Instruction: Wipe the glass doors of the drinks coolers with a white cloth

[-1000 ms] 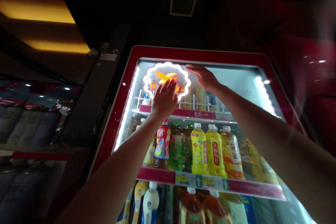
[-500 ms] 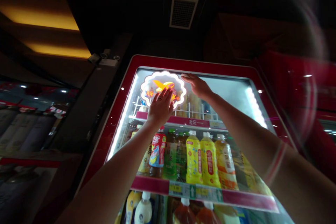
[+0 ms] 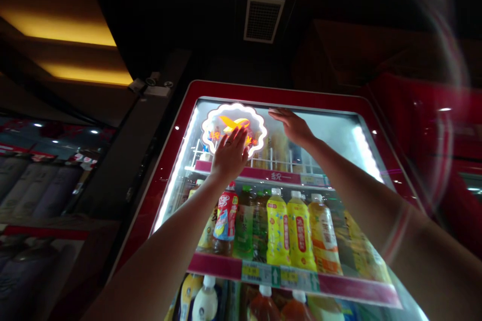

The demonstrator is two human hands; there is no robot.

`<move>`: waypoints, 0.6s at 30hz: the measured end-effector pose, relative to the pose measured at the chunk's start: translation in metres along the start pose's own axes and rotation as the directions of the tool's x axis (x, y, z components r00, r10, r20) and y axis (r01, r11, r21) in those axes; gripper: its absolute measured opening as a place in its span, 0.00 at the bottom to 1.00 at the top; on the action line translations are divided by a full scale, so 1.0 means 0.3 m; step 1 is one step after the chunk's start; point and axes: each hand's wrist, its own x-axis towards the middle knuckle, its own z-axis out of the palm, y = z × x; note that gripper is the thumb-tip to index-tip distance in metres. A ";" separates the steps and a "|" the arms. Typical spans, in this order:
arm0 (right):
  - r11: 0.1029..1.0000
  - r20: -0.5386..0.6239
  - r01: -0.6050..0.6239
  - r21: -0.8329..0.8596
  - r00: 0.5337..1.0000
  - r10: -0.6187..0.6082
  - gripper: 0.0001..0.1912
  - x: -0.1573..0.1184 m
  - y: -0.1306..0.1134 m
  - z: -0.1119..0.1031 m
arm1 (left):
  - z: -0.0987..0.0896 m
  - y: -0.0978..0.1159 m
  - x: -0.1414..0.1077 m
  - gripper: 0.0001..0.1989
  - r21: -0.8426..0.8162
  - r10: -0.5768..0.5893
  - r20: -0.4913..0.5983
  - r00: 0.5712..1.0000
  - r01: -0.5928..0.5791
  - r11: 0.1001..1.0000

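Observation:
A red-framed drinks fridge (image 3: 331, 102) with a glass door rises in front of me. Behind or on its glass glows a round sign (image 3: 222, 123) with a scalloped white edge and an orange emblem. My left hand (image 3: 231, 155) lies over the lower part of this sign, fingers stretched out, a ring on one of them. To the sign's right, my right hand (image 3: 293, 124) is raised against the upper glass, its fingers straight and close together. Whether its palm touches the glass cannot be made out. No object shows in either hand.
Yellow-labelled bottles (image 3: 277, 230) and other drinks fill the shelves. A shelf strip with price tags (image 3: 252, 272) runs below them. A dark pillar (image 3: 143, 145) with small cameras stands left, beside large grey bottles (image 3: 22, 185). A vent (image 3: 264, 19) is overhead.
My right hand has slid a little to the right, away from the glowing sign. My left hand stays in nearly the same place on it.

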 end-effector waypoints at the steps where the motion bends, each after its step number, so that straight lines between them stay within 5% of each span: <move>1: 1.000 -0.010 -0.009 -0.006 1.000 0.009 0.33 -0.008 0.009 -0.006 | 0.001 0.000 0.000 0.31 -0.003 0.002 -0.002 1.000 -0.002 1.000; 6: 0.991 -0.075 -0.129 -0.034 0.989 0.126 0.36 0.064 0.030 0.007 | 0.002 -0.003 -0.001 0.31 0.002 0.006 -0.003 1.000 -0.006 1.000; 10: 0.995 -0.031 -0.094 -0.035 0.995 0.093 0.38 0.109 0.001 0.027 | 0.002 -0.004 -0.002 0.31 0.014 0.005 0.000 1.000 -0.005 1.000; 15: 0.996 0.029 0.067 -0.056 0.997 -0.066 0.37 -0.001 -0.019 0.012 | 0.003 -0.004 -0.002 0.31 0.000 0.008 -0.020 1.000 -0.008 1.000; 18: 0.997 -0.009 0.032 -0.076 0.999 -0.032 0.37 -0.043 0.004 -0.007 | 0.002 -0.004 -0.002 0.31 0.006 0.004 -0.003 1.000 -0.004 1.000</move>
